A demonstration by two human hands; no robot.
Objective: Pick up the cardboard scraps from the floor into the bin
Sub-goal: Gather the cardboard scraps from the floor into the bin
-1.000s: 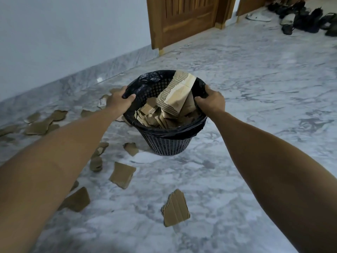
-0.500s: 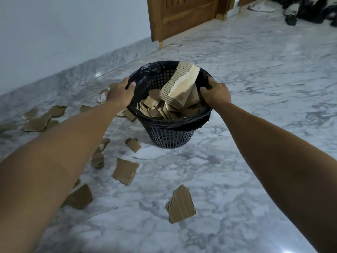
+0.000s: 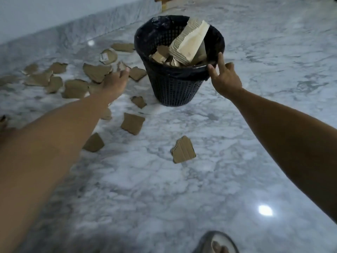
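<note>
A black mesh bin (image 3: 175, 86) with a black liner stands on the marble floor, holding cardboard pieces and one large pale piece (image 3: 191, 44) sticking up. Several brown cardboard scraps (image 3: 183, 149) lie on the floor to the left of and in front of the bin. My left hand (image 3: 115, 82) is off the bin, fingers stretched out over the scraps to the bin's left, holding nothing. My right hand (image 3: 223, 75) hovers at the bin's right rim with fingers spread; its fingertips are at the rim without gripping it.
A grey wall with a marble skirting (image 3: 73, 33) runs along the back left. The foot of a wooden door frame (image 3: 164, 2) shows at the top. A sandalled foot (image 3: 217, 243) is at the bottom edge. A ceiling light reflects in the floor at the lower right.
Both hands gripped the bin's rim before; now both have let go. The left hand has moved left toward the scraps. The bin now stands on the floor, and the view has tilted down.
</note>
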